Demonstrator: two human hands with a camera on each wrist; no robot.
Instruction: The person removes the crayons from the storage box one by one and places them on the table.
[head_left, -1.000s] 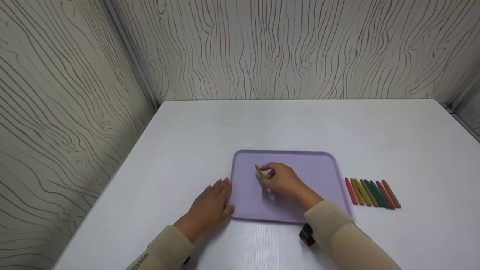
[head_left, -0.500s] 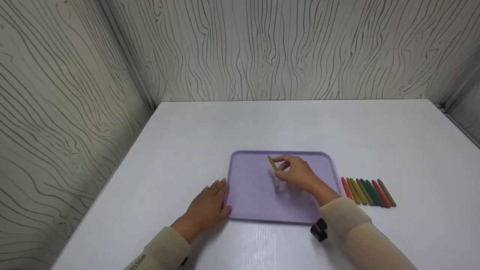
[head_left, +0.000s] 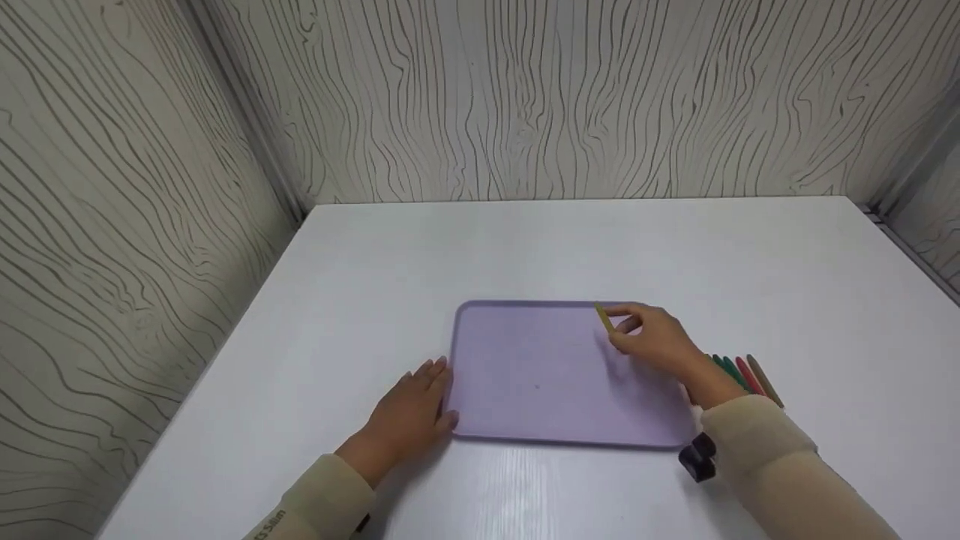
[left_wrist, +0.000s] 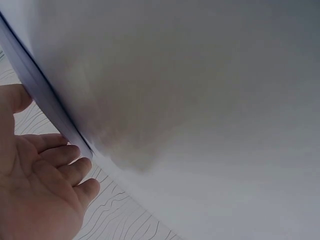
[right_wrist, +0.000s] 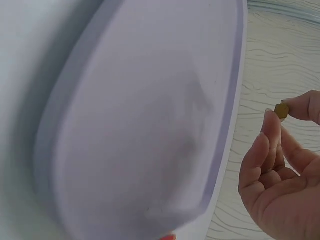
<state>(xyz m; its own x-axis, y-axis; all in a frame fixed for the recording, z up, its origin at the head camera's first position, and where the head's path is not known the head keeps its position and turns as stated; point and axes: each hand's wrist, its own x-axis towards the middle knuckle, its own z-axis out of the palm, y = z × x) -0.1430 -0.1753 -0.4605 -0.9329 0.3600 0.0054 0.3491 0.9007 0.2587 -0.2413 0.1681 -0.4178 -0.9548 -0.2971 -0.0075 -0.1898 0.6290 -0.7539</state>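
Note:
My right hand [head_left: 656,337] pinches an olive-yellow crayon [head_left: 604,318] between thumb and fingers, above the right part of a lilac tray [head_left: 540,352]. In the right wrist view the crayon [right_wrist: 282,111] shows end-on, with a six-sided outline. Flat on the table, my left hand [head_left: 409,412] touches the tray's left edge with its fingertips and thumb. Right of the tray lies a row of crayons [head_left: 761,379], with green, red and brown ones showing. My right wrist and sleeve hide the rest of the row.
The white table [head_left: 525,247] runs back to a wood-grain patterned wall [head_left: 525,97]. Another such wall [head_left: 112,262] stands along the left. A small dark speck [head_left: 537,387] shows on the tray floor.
My right hand has moved right across the tray with the crayon pinched in it, and its arm now covers part of the crayon row. The left hand stays at the tray's left edge.

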